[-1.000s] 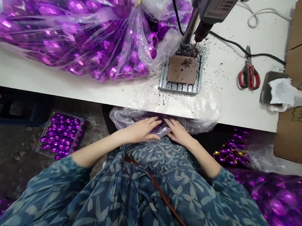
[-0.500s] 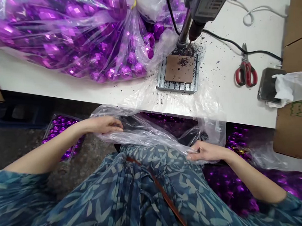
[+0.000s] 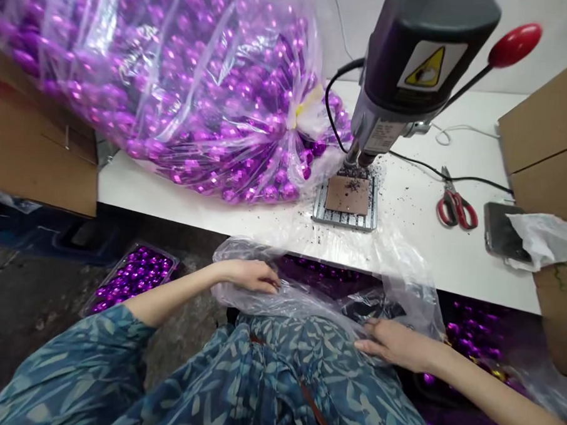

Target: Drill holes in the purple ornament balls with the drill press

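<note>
One clear plastic bag (image 3: pixel 303 303) lies across the lap, between two bare hands, partly over the near edge of one white table (image 3: pixel 245 225). Its mouth gapes upward; the mouth's long axis runs from hand to hand, slanting a little nearer the body at the right. The left hand (image 3: pixel 252 276) and right hand (image 3: pixel 396 344) are well apart, fingers closed on the bag's near rim.

Beyond the hands, between them, stands one drill press (image 3: pixel 407 67) with one red knob (image 3: pixel 515 46); one brown plate (image 3: pixel 347 195) lies on its slotted base (image 3: pixel 344 221). Beyond the left hand is one large tied bag (image 3: pixel 208 103) of purple baubles, too many to count. Beyond the right hand lie one pair of red-handled scissors (image 3: pixel 457 211), tips away from the body, and one dark case (image 3: pixel 502 231) partly under a white sheet (image 3: pixel 548 243). Outward of the left hand, one clear tray (image 3: pixel 133 278) holds purple beads.
</note>
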Motion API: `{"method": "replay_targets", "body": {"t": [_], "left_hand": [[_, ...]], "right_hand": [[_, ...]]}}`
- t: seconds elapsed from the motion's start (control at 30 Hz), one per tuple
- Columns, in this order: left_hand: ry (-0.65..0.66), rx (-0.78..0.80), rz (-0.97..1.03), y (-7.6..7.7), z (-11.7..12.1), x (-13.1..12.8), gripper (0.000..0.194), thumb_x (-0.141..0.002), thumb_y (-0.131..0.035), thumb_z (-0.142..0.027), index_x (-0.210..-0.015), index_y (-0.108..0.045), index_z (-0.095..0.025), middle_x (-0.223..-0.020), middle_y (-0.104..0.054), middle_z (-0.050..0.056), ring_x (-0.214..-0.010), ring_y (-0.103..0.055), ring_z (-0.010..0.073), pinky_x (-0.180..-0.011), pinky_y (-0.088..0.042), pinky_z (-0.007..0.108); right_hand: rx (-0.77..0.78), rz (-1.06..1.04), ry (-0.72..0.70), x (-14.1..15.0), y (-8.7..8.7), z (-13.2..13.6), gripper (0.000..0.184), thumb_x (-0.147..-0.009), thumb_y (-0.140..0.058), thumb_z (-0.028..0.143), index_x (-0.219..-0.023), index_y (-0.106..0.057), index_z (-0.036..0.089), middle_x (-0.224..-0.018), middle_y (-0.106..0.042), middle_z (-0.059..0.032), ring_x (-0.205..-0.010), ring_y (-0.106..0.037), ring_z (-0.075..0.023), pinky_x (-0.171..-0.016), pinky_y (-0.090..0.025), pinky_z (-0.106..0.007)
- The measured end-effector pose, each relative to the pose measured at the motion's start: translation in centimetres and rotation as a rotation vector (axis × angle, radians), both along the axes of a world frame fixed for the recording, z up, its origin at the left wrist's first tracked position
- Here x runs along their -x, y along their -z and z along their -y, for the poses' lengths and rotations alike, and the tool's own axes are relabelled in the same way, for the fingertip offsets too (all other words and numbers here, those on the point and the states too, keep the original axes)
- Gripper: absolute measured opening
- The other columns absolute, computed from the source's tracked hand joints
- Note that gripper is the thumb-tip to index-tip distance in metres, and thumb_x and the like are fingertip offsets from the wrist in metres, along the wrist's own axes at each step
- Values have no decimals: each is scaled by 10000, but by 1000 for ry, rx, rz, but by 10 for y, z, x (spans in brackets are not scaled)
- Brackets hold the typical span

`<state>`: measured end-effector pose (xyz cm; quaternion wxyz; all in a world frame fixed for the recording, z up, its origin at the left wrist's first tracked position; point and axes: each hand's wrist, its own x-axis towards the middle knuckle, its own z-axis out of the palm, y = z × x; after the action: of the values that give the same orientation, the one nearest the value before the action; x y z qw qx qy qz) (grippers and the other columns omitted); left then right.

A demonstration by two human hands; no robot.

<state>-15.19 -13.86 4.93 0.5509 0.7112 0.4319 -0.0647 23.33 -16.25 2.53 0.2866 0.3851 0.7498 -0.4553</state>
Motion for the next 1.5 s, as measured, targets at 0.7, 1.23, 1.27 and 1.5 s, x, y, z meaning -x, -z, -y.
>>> {"method": "replay_targets", "body": {"t": [0.7,1.23,1.27,1.5], "left_hand": [[-677,-1254,-458,-52,-206,-4,455,-959,-576,-66,-1383,-623,-225,-1640,-501,216,-1613,-372,439,-1271,-324,739],[-135,-820,-697,-25,-227,-54,431,-1006,-484,-67,-1416,-617,-88,-1405,-631,269,-1306,-695,404,-1046,-554,463],[-144,-810,-708,-25,-226,-55,444,-1002,-486,-61,-1430,-603,-81,-1409,-624,275,-1309,-691,412,-1045,-555,467],[-611,-1078,-163,-21,-204,-34,530,-977,-749,-375,-1436,-542,-210,-1437,-610,163,-1231,-697,311,-1028,-591,418]], "right_hand": [[-1077,-1266,968,-13,-157,-144,199,-862,-797,360,-909,-812,167,-636,-711,-21,-464,-593,-60,-418,-450,-190],[-1289,-1229,1016,64,-209,-242,569,-782,-675,724,-989,-635,197,-933,-689,2,-729,-608,-31,-701,-535,-223],[-1258,-1189,1005,66,-209,-243,556,-787,-676,715,-964,-631,190,-909,-685,5,-719,-602,-29,-710,-536,-221],[-1112,-1076,1014,79,-208,-246,386,-973,-541,553,-930,-557,170,-780,-619,27,-634,-506,-14,-669,-523,-182]]}}
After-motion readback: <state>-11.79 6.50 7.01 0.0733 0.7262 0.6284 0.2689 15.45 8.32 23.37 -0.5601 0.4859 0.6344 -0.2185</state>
